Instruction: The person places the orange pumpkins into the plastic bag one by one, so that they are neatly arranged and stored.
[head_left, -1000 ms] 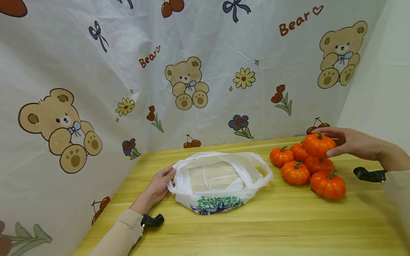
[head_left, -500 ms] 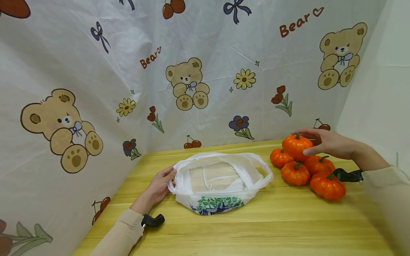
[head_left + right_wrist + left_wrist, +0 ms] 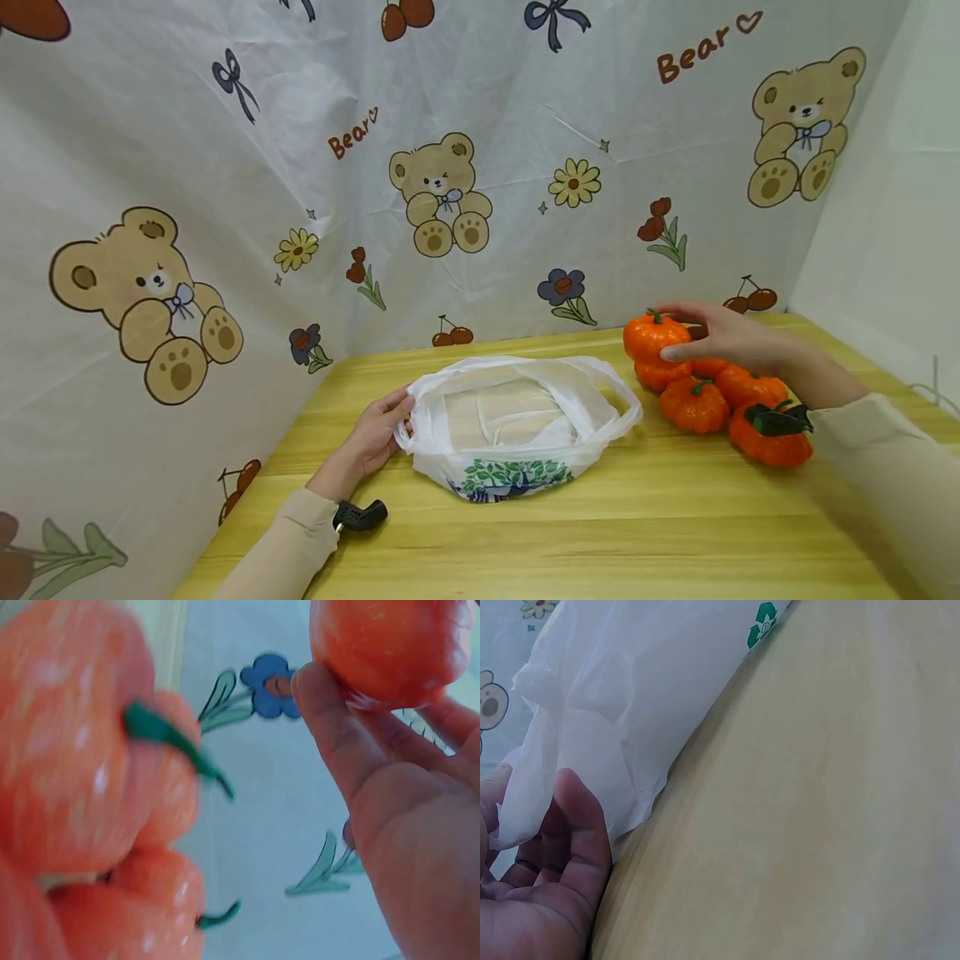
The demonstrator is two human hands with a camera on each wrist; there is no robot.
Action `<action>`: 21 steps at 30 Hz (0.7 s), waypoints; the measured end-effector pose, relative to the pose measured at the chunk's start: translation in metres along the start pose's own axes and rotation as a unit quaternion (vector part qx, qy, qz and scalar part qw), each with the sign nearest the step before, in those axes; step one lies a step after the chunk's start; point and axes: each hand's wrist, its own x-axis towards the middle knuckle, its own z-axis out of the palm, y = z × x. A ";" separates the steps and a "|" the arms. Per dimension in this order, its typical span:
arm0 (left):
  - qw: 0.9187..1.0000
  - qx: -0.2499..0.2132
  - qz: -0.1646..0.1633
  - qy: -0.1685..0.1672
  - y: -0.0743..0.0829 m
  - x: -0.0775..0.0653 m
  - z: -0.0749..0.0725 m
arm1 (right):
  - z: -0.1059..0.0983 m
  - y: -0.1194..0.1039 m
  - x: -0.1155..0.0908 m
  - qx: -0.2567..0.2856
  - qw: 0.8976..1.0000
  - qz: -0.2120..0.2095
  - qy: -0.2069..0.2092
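Observation:
My right hand (image 3: 735, 337) holds a small orange pumpkin (image 3: 649, 335) between thumb and fingers, raised over the back left of a group of similar pumpkins (image 3: 694, 407). In the right wrist view the held pumpkin (image 3: 390, 652) sits at the fingertips, its stem out of sight. At the left end of a white plastic bag (image 3: 517, 479), my left hand (image 3: 372, 437) grips the handle loop. The left wrist view shows that handle (image 3: 532, 780) between the thumb and curled fingers. The bag stands with its mouth spread, its front printed with a green tree.
Inside the bag lies a beige, flat-topped filling (image 3: 498, 408). The wooden table (image 3: 562, 550) meets a bear-patterned cloth (image 3: 510, 300) at the back and a plain white wall (image 3: 877, 275) at the right. A black wrist device (image 3: 780, 421) overlaps the front right pumpkin in the head view.
My right hand has carried the raised pumpkin leftward across the group, toward the bag. The left hand and the bag stay in place.

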 end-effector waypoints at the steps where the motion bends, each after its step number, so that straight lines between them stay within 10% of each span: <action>1: 1.000 0.000 0.001 0.000 0.000 0.000 0.000 | 0.002 -0.004 0.002 0.003 1.000 0.000 -0.004; 21: 1.000 -0.004 0.009 -0.004 -0.002 0.000 0.000 | 0.038 -0.056 0.040 0.040 0.998 0.026 -0.042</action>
